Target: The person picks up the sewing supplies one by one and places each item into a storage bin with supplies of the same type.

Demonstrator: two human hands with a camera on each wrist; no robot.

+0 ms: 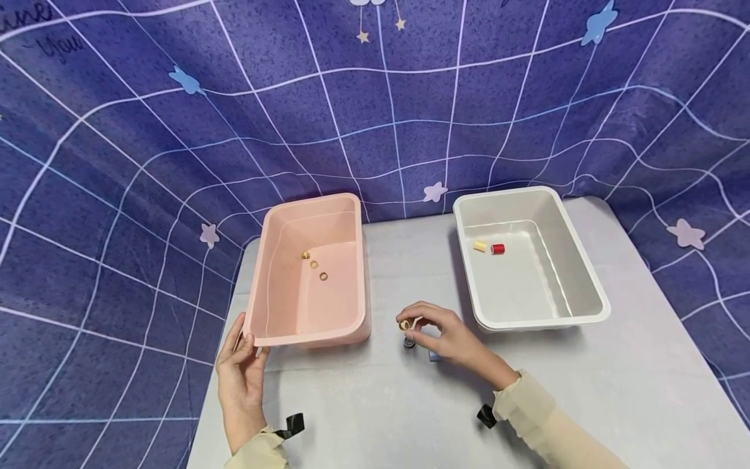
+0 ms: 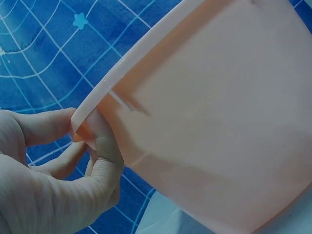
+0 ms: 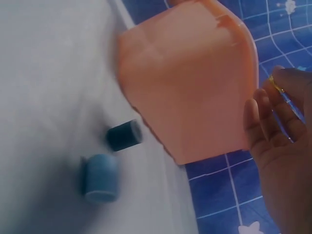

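Note:
My left hand (image 1: pixel 241 374) pinches the rim of the pink basin (image 1: pixel 336 303) at its near left corner; in the left wrist view the thumb (image 2: pixel 105 141) lies against the basin's outer wall. Between the thumb and fingertips of my right hand (image 1: pixel 448 332) is a small gold ring (image 1: pixel 405 325), held above the table to the right of the basin. Inside the basin lie three similar gold rings (image 1: pixel 323 276). Below the right hand, a dark spool of thread (image 3: pixel 123 136) and a blue spool (image 3: pixel 102 179) rest on the table, partly hidden in the head view.
A white basin (image 1: pixel 515 293) stands at the right, with a yellow spool (image 1: pixel 480 246) and a red spool (image 1: pixel 498 249) inside. A blue patterned cloth (image 1: pixel 404 140) hangs behind and beside the light table (image 1: pixel 375 417). Black straps (image 1: pixel 295 423) stick out at both wrists.

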